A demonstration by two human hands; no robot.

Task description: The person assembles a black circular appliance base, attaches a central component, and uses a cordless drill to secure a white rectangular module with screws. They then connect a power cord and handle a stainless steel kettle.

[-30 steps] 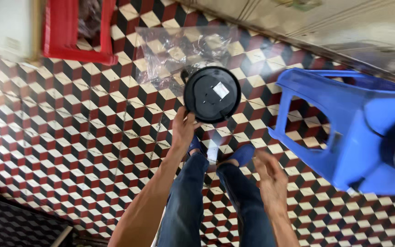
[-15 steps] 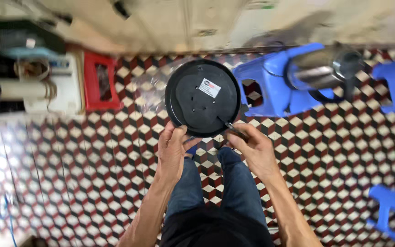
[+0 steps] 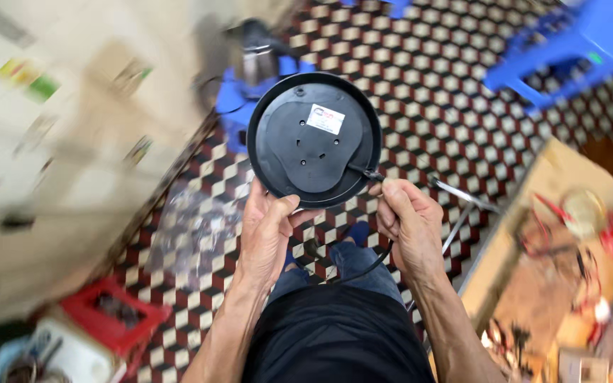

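Observation:
A round black kettle base (image 3: 313, 138) is held up in front of me, underside showing, with a small white sticker near its middle. My left hand (image 3: 267, 230) grips its lower rim with thumb and fingers. My right hand (image 3: 406, 223) pinches the black power cord (image 3: 363, 266) where it leaves the base at the lower right. The cord loops down over my legs in blue jeans. A thin metal tool (image 3: 462, 195) sticks out past my right hand.
The floor is checkered tile. A blue plastic stool (image 3: 569, 46) stands at the upper right. Another blue stool (image 3: 239, 106) carrying a metal kettle (image 3: 257, 60) is behind the base. A cluttered wooden bench (image 3: 569, 284) lies right; a red crate (image 3: 111, 315) sits lower left.
The view has swung round, so the stools and crate sit elsewhere in frame. The base has come up from the floor into both hands, and my right hand now pinches its cord.

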